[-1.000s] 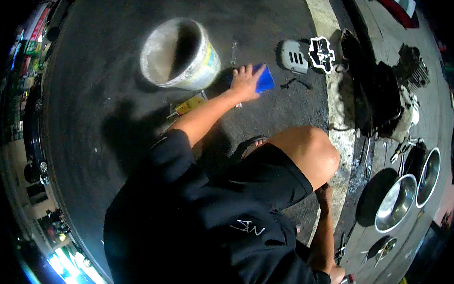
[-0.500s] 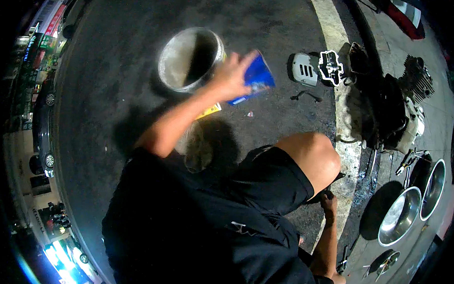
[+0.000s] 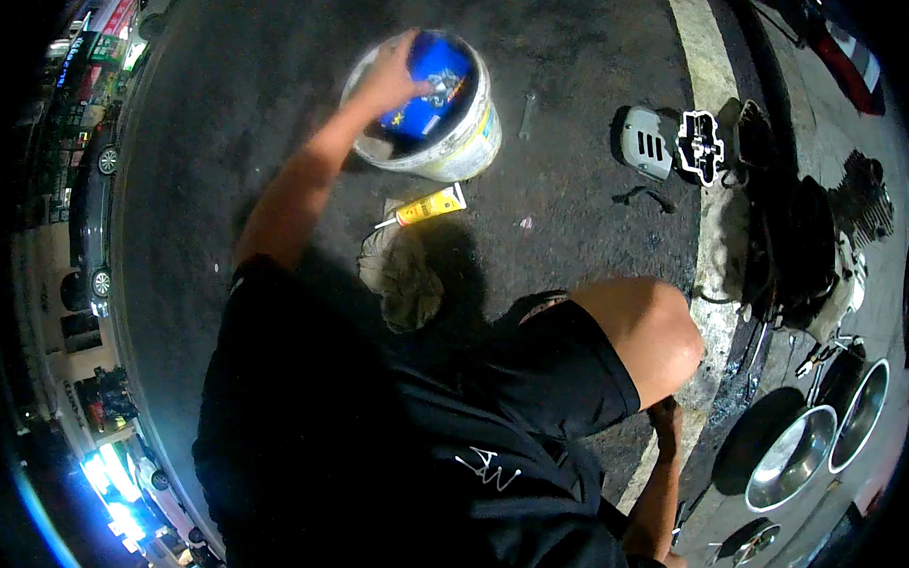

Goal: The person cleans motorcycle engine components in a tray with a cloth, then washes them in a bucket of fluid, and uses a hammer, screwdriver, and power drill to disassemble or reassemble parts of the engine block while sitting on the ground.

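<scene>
My left hand (image 3: pixel 396 77) grips a blue printed box (image 3: pixel 436 88) by its edge. The box is down in the mouth of a white bucket (image 3: pixel 479 150), whose rim rings it. Over by my bent knee, my right hand (image 3: pixel 665 416) hangs low in shadow, its fingers looking curled; what they hold, if anything, is too dark to make out. A yellow tube with a pointed nozzle (image 3: pixel 432 204) lies on the ground below the bucket, touching a crumpled greyish cloth (image 3: pixel 402 282).
A grey slotted cover (image 3: pixel 644 143) and a white-edged metal part (image 3: pixel 700 147) lie right of the bucket, near a wrench (image 3: pixel 528 116). Farther right are a dark engine assembly (image 3: pixel 792 236), a finned cylinder (image 3: pixel 864 193) and two metal bowls (image 3: pixel 791 458), (image 3: pixel 859 416). A painted line (image 3: pixel 717 83) crosses the ground.
My left hand has carried the blue box leftward and up, from beside the bucket into its mouth. The yellow tube and cloth now show more fully. My right hand stays near the knee.
</scene>
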### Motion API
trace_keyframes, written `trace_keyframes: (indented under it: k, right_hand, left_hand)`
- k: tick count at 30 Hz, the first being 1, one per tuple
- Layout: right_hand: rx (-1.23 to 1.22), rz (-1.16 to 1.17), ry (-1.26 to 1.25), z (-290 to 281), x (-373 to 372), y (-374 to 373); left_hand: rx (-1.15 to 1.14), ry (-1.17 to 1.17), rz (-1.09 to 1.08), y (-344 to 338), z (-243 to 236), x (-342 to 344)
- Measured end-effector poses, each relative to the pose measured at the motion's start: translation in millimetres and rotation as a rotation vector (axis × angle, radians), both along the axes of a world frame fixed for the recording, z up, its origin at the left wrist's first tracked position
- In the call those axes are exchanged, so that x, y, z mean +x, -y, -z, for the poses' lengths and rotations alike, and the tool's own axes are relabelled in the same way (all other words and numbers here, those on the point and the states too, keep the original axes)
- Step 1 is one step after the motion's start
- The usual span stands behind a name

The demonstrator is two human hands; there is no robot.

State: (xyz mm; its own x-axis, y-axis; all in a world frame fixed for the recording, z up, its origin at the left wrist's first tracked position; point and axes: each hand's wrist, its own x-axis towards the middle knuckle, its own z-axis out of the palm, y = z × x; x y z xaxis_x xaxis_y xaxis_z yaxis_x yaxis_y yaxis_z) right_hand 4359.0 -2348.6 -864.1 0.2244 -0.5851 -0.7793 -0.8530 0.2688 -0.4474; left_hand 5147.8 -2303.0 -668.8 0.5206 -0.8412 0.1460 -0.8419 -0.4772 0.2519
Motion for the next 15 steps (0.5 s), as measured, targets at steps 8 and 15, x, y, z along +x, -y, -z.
trace_keyframes:
  k: [8, 15]
  right_hand:
    - [-0.132, -0.003, -0.001, -13, 6, -2]
    - [-0.242, -0.088, -0.092, -20, 9, 0]
  left_hand:
    - [0.379, 0.016, -0.040, 11, 99, 10]
    - [0.834, 0.059, 0.075, 25, 113, 11]
